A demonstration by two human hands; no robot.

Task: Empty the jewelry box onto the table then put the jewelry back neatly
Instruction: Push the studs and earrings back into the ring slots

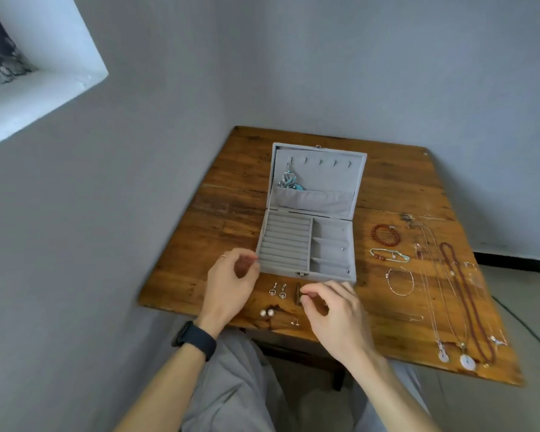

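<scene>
Right grip is low over the near edge of the desk, thumb and forefinger pinched on a small piece too blurred for me to identify, just in front of the jewelry box. Left grip, with a dark watch on its wrist, has its fingers curled and their tips drawn together at the box's near-left corner. From my feed I cannot tell whether it holds anything or touches the box.

The box lies open in the middle of the desk, lid upright, with ring rolls on the left of its tray and three compartments on the right. A silver-and-turquoise pendant hangs from the leftmost hook in the lid, its lower end tucked into the lid pocket.

On the wood between the two grips I see a pair of drop earrings, then two pearl studs nearer the edge, with a smaller pair of studs just beside them.

To the right of the box, three bracelets lie in a column. A red bead bracelet is farthest, a turquoise-and-red bracelet is in the middle and a thin silver bracelet is nearest. Farther right, laid lengthwise, are a long dark-red bead necklace and fine chains ending in a pale disc pendant and a smaller pendant.
</scene>
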